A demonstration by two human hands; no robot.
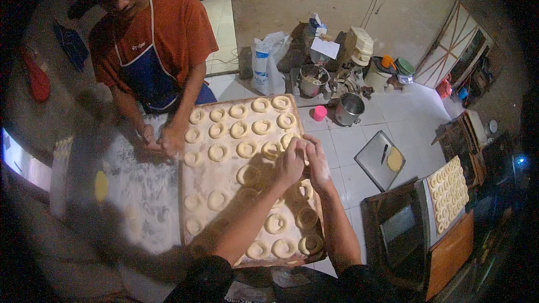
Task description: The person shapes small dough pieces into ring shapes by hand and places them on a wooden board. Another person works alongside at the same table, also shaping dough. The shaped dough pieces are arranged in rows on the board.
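Over the right side of a floured wooden board (224, 177), my left hand (292, 163) and my right hand (318, 165) are brought close together. The left fingers are curled in. The right fingers lie pressed together beside them, bent toward the left hand. Whatever is between my hands is hidden by the fingers. A pale dough ring (288, 139) shows right at my left fingertips; whether I touch it cannot be made out. Several more dough rings (238, 129) lie in rows on the board, some in the shadow of my arms.
Across to the left, a co-worker in an apron (149, 76) holds both hands together above a floured table (140, 202). Right of the board, a tray (379, 163) with a dough piece and metal pots (349, 109) stand on the tiles. Another tray of rings (447, 193) is at far right.
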